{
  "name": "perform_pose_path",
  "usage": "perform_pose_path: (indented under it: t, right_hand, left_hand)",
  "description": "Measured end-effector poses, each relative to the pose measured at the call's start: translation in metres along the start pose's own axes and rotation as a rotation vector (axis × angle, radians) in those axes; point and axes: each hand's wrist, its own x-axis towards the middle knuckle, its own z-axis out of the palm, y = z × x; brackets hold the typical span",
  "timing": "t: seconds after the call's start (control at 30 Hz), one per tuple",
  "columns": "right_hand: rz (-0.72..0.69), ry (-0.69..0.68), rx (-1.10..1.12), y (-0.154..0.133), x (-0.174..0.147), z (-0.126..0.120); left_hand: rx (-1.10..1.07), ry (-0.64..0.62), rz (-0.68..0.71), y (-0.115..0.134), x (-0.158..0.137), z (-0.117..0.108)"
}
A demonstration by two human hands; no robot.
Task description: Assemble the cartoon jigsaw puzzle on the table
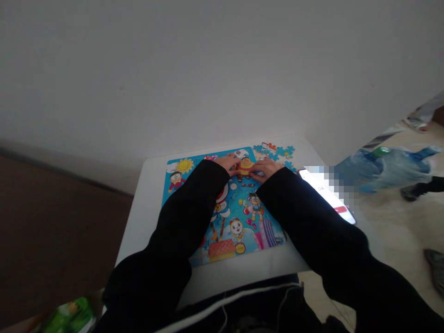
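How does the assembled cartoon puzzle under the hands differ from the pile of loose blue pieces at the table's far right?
The assembled cartoon jigsaw puzzle lies flat as one joined picture; the loose blue jigsaw pieces are scattered and separate. Both the left hand and right hand rest on the puzzle; nothing touches the loose pieces. Both sit on the white table.

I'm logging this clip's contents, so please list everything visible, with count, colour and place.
jigsaw puzzle board: one, mostly blue cartoon picture, middle of the table
table: one, white, against the wall
loose puzzle pieces: a small heap, blue, table's far right corner
phone: one, lit screen, table's right edge
water bottles: two, pale blue, on the floor at right
green packet: one, bottom left
left hand: one, black sleeve, flat on the puzzle's top edge
right hand: one, black sleeve, beside it
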Motion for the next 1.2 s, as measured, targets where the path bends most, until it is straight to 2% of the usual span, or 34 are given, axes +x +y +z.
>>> perform_pose_path:
  t: [0.3, 0.5, 0.7, 0.83, 0.93, 1.0, 1.07, 1.13, 1.2]
  right_hand:
    - [0.023, 0.090, -0.072, -0.011, -0.001, 0.003]
    - [0.022, 0.053, -0.148, -0.017, 0.000, 0.005]
    - [0.024, -0.006, -0.077, -0.021, 0.001, 0.005]
    - [0.057, -0.064, -0.118, -0.032, 0.001, -0.004]
    - [0.019, -0.077, -0.144, -0.045, -0.007, -0.014]
    - [-0.019, -0.014, -0.131, -0.052, -0.018, -0.023]
    - [-0.030, 0.114, -0.093, -0.055, -0.034, -0.035]
    - [-0.012, 0.219, -0.034, -0.053, -0.053, -0.053]
    - [0.025, 0.265, 0.012, -0.045, -0.069, -0.075]
  left_hand:
    - [-0.003, 0.016, -0.036, 0.004, -0.002, 0.000]
    - [-0.001, 0.062, -0.032, 0.001, 0.000, 0.003]
    - [-0.012, 0.081, -0.028, -0.002, 0.001, 0.004]
    - [-0.043, 0.097, -0.023, -0.004, 0.001, 0.005]
    - [-0.075, 0.096, -0.040, -0.006, 0.001, 0.006]
    - [-0.083, 0.091, -0.041, -0.007, 0.002, 0.006]
    - [-0.082, 0.088, -0.035, -0.008, 0.002, 0.007]
    - [-0.082, 0.089, -0.041, -0.009, 0.003, 0.008]
    - [-0.087, 0.093, -0.036, -0.010, 0.004, 0.009]
